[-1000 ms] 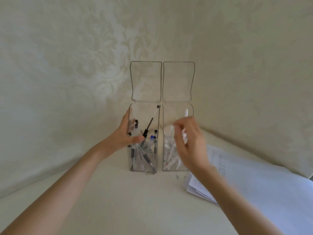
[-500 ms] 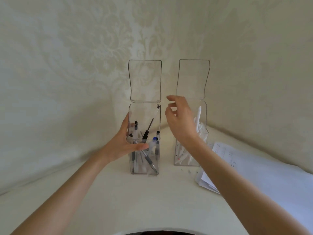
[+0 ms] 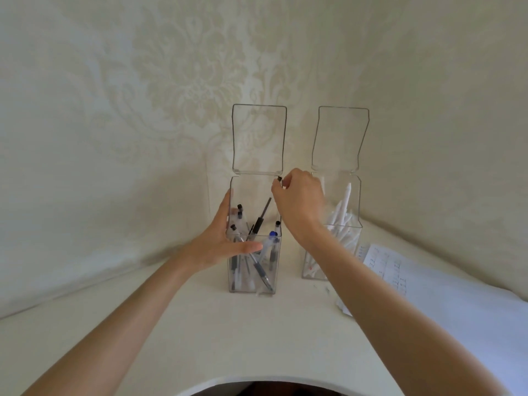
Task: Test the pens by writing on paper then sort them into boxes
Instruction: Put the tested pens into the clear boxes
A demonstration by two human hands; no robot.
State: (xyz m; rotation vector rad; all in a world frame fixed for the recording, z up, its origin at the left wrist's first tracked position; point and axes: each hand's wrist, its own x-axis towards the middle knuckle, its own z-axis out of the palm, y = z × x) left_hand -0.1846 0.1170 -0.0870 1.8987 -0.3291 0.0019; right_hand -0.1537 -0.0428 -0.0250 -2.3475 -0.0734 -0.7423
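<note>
At left box (image 3: 249,284) rim, right grip (image 3: 297,204) pinches likely pen (image 3: 279,178), mostly hidden; left grip (image 3: 223,242) clasps box

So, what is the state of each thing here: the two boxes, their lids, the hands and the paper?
left box: upright, lid open, holds dark pens.
right box: upright, lid open, holds white pens.
left hand: grips the left box.
right hand: pinches a dark-capped pen above the left box.
paper: lies flat, with written marks.

Cream table (image 3: 200,338) bears dark-pen box (image 3: 251,287) at left hand (image 3: 225,241), white-pen box (image 3: 353,232) behind right hand (image 3: 300,204), paper sheets (image 3: 457,295) further right.
</note>
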